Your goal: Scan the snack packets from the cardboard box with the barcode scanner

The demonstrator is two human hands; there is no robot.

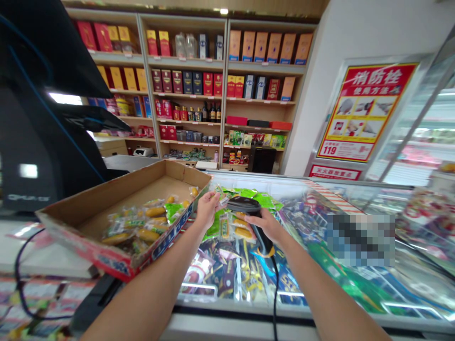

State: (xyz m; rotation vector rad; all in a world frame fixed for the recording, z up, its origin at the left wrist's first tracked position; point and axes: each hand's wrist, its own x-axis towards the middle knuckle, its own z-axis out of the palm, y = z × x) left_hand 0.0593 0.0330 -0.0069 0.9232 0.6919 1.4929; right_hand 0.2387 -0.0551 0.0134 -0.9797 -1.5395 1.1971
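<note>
My left hand is closed on a clear snack packet with a yellow piece inside, held above the glass lid of a chest freezer. My right hand grips the handle of a black corded barcode scanner, whose head sits just right of the packet. A shallow cardboard box to the left holds several similar yellow and green packets. Green packets lie on the freezer lid behind the hands.
A black checkout terminal fills the left side. Wooden shelves of boxed goods and bottles line the back wall. A red fire-hydrant poster hangs to the right. Frozen goods show under the glass. The scanner cable runs down toward me.
</note>
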